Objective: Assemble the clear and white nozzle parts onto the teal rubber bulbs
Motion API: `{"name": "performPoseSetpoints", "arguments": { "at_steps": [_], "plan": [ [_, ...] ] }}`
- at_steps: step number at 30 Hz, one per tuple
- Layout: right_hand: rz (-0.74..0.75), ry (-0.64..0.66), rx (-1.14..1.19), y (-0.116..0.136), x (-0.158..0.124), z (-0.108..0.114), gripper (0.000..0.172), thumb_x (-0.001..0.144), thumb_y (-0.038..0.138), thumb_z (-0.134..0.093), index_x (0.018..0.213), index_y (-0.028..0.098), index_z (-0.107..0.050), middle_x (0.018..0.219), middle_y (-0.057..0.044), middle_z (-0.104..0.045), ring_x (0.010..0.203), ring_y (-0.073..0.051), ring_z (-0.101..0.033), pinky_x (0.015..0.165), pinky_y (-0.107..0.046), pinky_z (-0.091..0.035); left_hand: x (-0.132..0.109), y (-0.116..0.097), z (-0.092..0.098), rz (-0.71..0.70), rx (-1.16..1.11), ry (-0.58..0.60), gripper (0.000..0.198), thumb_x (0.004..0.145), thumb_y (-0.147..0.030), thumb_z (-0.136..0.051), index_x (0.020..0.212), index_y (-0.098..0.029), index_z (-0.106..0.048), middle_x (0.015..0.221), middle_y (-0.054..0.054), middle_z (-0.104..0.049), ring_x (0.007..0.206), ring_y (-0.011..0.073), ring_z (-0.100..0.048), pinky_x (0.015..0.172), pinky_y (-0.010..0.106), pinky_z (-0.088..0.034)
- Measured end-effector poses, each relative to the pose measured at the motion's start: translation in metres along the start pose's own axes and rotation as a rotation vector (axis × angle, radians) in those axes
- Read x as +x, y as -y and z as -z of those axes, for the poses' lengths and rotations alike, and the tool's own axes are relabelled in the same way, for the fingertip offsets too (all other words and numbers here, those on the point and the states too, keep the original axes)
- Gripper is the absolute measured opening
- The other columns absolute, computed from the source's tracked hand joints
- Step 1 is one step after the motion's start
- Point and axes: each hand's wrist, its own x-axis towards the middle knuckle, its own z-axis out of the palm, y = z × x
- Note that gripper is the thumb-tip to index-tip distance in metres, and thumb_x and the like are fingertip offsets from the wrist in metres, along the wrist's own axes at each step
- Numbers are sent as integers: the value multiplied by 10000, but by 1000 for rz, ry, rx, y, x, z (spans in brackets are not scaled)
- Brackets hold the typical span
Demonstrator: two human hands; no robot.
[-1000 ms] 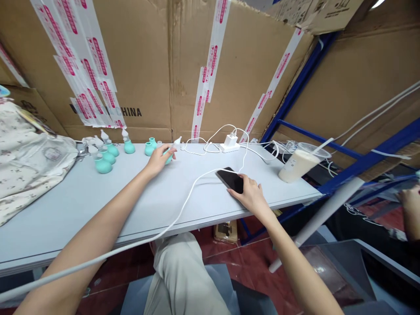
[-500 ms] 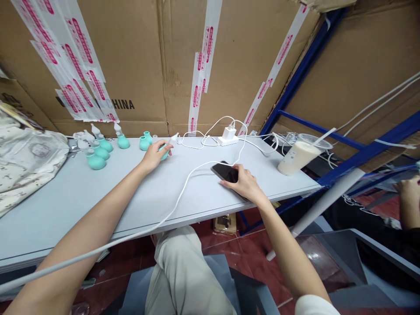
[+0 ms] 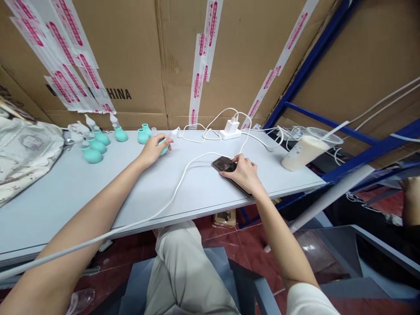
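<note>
My left hand (image 3: 154,149) is closed around a teal rubber bulb (image 3: 163,147), which lies low over the table. A clear pointed nozzle tip (image 3: 176,132) shows just beyond its fingers; whether it is joined to the bulb I cannot tell. My right hand (image 3: 244,174) grips a dark smartphone (image 3: 225,164) across its width, thumb on the near edge. The phone lies on the table, its lower part partly under the hand. Left of my left hand stand open teal bulbs (image 3: 143,134), and farther left several teal bulbs (image 3: 92,154), some with clear nozzles on.
A white cable (image 3: 179,186) runs across the table (image 3: 193,192) to near the phone. Behind it stands a white charger (image 3: 231,127). A drink cup with a straw (image 3: 297,154) leans at the right end. A patterned cloth bag (image 3: 29,157) lies left. Another person's arm (image 3: 411,201) shows far right.
The view has shifted slightly. The phone's screen shows more than before, with a faint picture or reflection on it. Both hands keep their grip.
</note>
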Motion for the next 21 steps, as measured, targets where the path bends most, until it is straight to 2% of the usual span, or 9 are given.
{"name": "performPoseSetpoints", "arguments": {
  "at_steps": [4,6,9,11,14,21],
  "plan": [
    [41,31,-14,-2,-2,4,571,692,575,-610,1096,198,-466,1103,-122,-608,1073,-317,-501,961,-537,-290,0,0,0,23,-11,-2,481,805,-614,-436,794,-165,-608,744,54,-641,732,183,-560,707,283,-418],
    [128,84,-9,-8,-5,9,547,764,586,-544,1179,238,-468,1179,-114,-593,1134,-324,-473,976,-587,-261,0,-1,0,29,-24,-1,488,797,-626,-441,799,-167,-607,735,53,-641,726,184,-561,702,284,-420],
    [242,126,-4,-22,-11,17,450,879,562,-382,1249,330,-488,1352,-76,-490,1259,-321,-381,994,-638,-228,0,-1,1,31,-36,1,492,792,-635,-444,804,-170,-605,729,50,-639,729,184,-561,701,282,-420],
    [273,111,-8,-33,-15,22,420,924,517,-292,1221,360,-544,1420,-38,-421,1320,-305,-317,1023,-641,-200,0,-2,1,35,-35,3,490,792,-634,-444,802,-170,-600,725,50,-635,728,184,-558,698,283,-418],
    [306,93,-1,-44,-20,25,454,954,451,-223,1157,367,-620,1440,-8,-392,1356,-277,-270,1069,-609,-168,-1,-3,0,38,-39,3,480,792,-627,-453,794,-170,-597,717,51,-632,733,188,-556,708,290,-416],
    [362,106,88,-46,-27,23,494,958,457,-200,1118,372,-660,1442,9,-374,1372,-262,-242,1103,-580,-110,-1,0,0,42,-27,13,438,808,-582,-469,787,-168,-611,733,50,-646,761,184,-559,751,293,-420]
  ]
}}
